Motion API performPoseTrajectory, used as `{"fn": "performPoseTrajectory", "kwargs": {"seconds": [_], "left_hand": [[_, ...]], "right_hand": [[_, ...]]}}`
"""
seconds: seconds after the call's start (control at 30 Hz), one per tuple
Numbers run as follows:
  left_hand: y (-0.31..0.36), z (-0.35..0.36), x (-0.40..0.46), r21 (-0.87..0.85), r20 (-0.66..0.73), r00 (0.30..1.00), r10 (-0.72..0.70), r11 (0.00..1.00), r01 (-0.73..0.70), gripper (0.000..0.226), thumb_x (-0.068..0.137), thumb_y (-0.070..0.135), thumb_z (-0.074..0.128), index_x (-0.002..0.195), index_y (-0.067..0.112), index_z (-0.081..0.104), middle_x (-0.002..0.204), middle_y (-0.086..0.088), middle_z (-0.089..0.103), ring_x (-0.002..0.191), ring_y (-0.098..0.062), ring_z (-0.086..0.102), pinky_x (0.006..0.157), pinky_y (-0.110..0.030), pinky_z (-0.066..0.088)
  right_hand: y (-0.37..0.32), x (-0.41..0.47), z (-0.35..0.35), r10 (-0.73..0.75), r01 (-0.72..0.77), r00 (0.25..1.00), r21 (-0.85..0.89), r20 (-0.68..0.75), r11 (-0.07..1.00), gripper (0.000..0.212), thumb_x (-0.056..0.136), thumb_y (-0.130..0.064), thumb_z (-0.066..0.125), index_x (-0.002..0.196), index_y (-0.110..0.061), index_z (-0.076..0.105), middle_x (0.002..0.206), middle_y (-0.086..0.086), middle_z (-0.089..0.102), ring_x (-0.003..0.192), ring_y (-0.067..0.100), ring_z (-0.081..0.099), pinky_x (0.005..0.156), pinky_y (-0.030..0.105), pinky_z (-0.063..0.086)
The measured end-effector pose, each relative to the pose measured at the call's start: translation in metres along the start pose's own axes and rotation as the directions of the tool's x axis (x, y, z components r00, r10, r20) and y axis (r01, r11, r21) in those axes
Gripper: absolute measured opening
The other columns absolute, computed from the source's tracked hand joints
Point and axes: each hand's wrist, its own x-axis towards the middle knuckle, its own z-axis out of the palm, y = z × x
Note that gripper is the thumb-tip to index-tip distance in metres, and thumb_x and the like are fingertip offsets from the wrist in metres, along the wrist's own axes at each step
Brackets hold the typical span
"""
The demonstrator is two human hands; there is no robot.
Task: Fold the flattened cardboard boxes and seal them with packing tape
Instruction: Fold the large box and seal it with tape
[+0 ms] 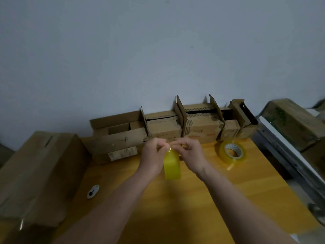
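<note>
Pinching tape roll with both hands.

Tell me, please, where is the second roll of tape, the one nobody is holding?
In the head view it lies on the wooden table, right of the right hand, just before the row of cardboard boxes: second tape roll.

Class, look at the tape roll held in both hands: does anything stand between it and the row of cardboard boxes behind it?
Nothing visible does. The tape roll is held just in front of the cardboard boxes, with only bare table around it.
</note>
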Motion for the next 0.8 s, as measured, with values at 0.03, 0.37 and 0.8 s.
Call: {"fn": "performPoseTrajectory", "kwargs": {"seconds": [0.03, 0.37, 0.8], "left_hand": [[-0.002, 0.001, 0.000, -0.004, -0.003, 1.000, -0.015, 1.000, 0.015, 0.020, 0.093, 0.015, 0.061, 0.078, 0.027, 0.057, 0.110, 0.002, 0.059, 0.105, -0.022, 0.059, 0.088, -0.051, 0.052], [-0.035, -0.003, -0.009, -0.011, -0.018, 0.995, -0.098, 0.995, 0.098, 0.021, 0.095, 0.015, 0.058, 0.083, 0.028, 0.069, 0.097, 0.002, 0.067, 0.094, -0.020, 0.063, 0.086, -0.047, 0.054], [-0.120, -0.132, -0.079, 0.338, -0.143, 0.847, -0.513, 0.779, 0.528, 0.032, 0.095, 0.018, 0.055, 0.125, 0.007, 0.059, 0.119, -0.013, 0.065, 0.106, -0.028, 0.063, 0.091, -0.035, 0.051]], "right_hand": [[0.003, 0.001, 0.001, 0.008, -0.008, 1.000, -0.013, -0.017, 1.000, 0.027, 0.088, -0.007, 0.065, 0.082, -0.031, 0.076, 0.100, 0.001, 0.069, 0.095, 0.022, 0.064, 0.080, 0.049, 0.054], [0.006, -0.021, -0.001, 0.473, -0.492, 0.836, -0.002, 0.279, 0.871, 0.041, 0.083, -0.005, 0.072, 0.119, -0.001, 0.056, 0.085, 0.006, 0.068, 0.063, 0.009, 0.067, 0.055, 0.024, 0.053], [0.062, -0.021, 0.112, 0.433, 0.073, 0.853, -0.888, 0.292, 0.453, 0.019, 0.095, -0.015, 0.053, 0.112, -0.017, 0.062, 0.111, 0.003, 0.065, 0.101, 0.019, 0.062, 0.072, 0.029, 0.045]]}}
